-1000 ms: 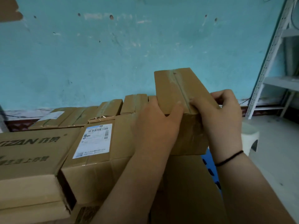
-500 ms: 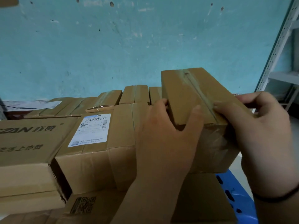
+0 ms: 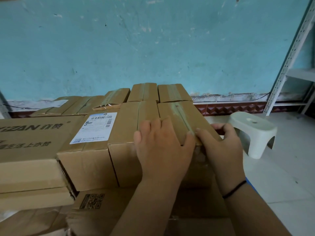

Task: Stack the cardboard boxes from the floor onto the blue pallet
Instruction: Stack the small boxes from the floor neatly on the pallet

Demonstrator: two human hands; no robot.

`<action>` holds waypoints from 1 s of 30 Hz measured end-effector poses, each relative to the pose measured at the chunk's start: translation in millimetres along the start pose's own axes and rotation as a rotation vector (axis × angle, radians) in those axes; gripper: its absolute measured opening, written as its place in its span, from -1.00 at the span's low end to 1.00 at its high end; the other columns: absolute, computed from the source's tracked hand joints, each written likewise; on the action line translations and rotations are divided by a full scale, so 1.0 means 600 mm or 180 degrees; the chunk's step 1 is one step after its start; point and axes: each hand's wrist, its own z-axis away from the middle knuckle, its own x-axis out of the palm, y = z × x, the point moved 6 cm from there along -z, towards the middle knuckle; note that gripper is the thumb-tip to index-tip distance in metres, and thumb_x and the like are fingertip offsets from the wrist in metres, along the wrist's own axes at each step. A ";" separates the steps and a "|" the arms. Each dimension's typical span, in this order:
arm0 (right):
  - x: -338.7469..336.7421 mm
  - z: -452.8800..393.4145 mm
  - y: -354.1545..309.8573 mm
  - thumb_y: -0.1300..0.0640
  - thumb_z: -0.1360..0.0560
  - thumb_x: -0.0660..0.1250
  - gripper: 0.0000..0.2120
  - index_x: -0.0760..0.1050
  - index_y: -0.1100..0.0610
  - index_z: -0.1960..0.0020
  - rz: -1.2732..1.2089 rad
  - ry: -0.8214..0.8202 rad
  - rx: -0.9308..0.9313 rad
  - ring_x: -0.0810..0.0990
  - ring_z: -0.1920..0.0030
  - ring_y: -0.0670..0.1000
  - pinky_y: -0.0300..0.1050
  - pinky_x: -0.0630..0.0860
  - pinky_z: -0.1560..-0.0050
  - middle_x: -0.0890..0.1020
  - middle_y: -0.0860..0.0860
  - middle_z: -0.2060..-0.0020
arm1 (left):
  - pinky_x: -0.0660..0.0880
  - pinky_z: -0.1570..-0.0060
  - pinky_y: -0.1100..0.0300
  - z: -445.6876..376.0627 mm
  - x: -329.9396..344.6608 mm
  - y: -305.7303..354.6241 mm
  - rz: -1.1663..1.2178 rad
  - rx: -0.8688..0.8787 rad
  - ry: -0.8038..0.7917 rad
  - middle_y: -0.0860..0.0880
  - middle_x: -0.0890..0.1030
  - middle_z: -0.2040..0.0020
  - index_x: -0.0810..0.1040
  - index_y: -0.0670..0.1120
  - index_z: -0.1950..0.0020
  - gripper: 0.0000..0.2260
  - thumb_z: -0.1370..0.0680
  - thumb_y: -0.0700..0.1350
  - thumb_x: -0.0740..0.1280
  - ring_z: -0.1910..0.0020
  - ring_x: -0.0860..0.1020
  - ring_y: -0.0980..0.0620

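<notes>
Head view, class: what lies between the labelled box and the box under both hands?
One plain taped box stands between the labelled box and the held box, head view.

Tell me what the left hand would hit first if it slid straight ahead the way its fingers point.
The left hand lies on the near end of the taped box, fingers pointing toward the wall. Sliding ahead over the box's top, it would probably meet the rear box first; that one looks slightly higher, though depth is unclear.
</notes>
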 end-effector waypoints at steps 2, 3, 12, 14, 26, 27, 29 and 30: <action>0.003 -0.002 0.001 0.08 -0.36 0.40 -0.78 0.41 0.02 0.05 -0.0062 -0.0051 0.0080 0.55 0.37 -0.12 -0.44 0.34 0.59 0.53 -0.06 0.16 | -0.03 0.16 0.18 -0.001 0.000 -0.003 0.0011 0.0020 -0.0072 0.06 0.54 0.02 0.52 0.01 -0.07 -0.55 -0.39 0.25 0.09 0.08 0.19 0.13; 0.006 -0.002 0.002 0.08 -0.37 0.39 -0.75 0.40 0.04 0.01 -0.0085 -0.0079 0.0140 0.55 0.34 -0.11 -0.43 0.35 0.59 0.53 -0.04 0.14 | -0.03 0.17 0.18 -0.002 0.000 -0.005 0.0023 0.0026 -0.0119 0.08 0.54 0.01 0.52 0.03 -0.09 -0.56 -0.39 0.25 0.09 0.07 0.19 0.14; 0.006 0.020 -0.095 -0.11 -0.32 0.40 -0.49 0.44 0.15 -0.16 0.1279 0.0383 -0.0896 0.48 -0.06 0.14 0.11 0.46 -0.04 0.52 0.11 -0.07 | 0.40 -0.08 0.01 -0.046 -0.128 -0.124 0.0744 -0.0208 0.0254 0.22 0.48 0.09 0.56 0.08 -0.01 -0.70 -0.38 0.15 0.19 -0.03 0.47 0.04; 0.039 0.047 -0.159 -0.16 -0.31 0.38 -0.51 0.49 0.13 -0.12 0.1238 0.0138 -0.1567 0.49 -0.08 0.18 0.28 0.41 -0.10 0.51 0.02 0.00 | 0.43 -0.08 -0.06 -0.066 -0.180 -0.195 0.0385 -0.0354 0.0478 0.08 0.57 0.05 0.56 0.03 0.02 -0.70 -0.37 0.14 0.21 -0.03 0.51 -0.06; 0.333 0.218 -0.197 -0.33 -0.35 0.21 -0.42 0.37 -0.10 -0.29 0.2600 -0.2323 -0.2951 0.34 -0.30 0.00 0.06 0.21 -0.32 0.44 -0.12 -0.26 | 0.11 -0.31 -0.26 -0.015 -0.300 -0.586 -0.1234 -0.2566 0.0223 -0.17 0.30 -0.40 0.33 0.02 -0.36 -0.43 -0.44 0.28 0.18 -0.38 0.21 -0.24; 0.342 0.222 -0.187 -0.33 -0.37 0.20 -0.43 0.35 -0.10 -0.30 0.2689 -0.2362 -0.2932 0.33 -0.30 0.00 0.07 0.20 -0.33 0.43 -0.12 -0.27 | 0.11 -0.31 -0.27 -0.007 -0.298 -0.607 -0.1094 -0.2798 0.0252 -0.17 0.27 -0.41 0.30 0.01 -0.37 -0.41 -0.43 0.29 0.19 -0.38 0.21 -0.25; 0.350 0.221 -0.171 -0.31 -0.40 0.17 -0.46 0.35 -0.10 -0.30 0.2842 -0.2330 -0.2850 0.34 -0.29 0.00 0.07 0.24 -0.32 0.43 -0.10 -0.26 | 0.21 -0.28 -0.25 0.007 -0.283 -0.633 -0.0437 -0.3145 0.0354 -0.21 0.25 -0.39 0.22 -0.01 -0.39 -0.37 -0.42 0.27 0.23 -0.33 0.26 -0.30; 0.352 0.218 -0.164 -0.29 -0.42 0.16 -0.49 0.35 -0.09 -0.30 0.2884 -0.2272 -0.2805 0.35 -0.27 0.00 0.06 0.27 -0.30 0.44 -0.10 -0.24 | 0.26 -0.25 -0.23 0.010 -0.272 -0.638 -0.0090 -0.3205 0.0428 -0.22 0.26 -0.36 0.18 -0.02 -0.40 -0.35 -0.41 0.25 0.24 -0.30 0.30 -0.33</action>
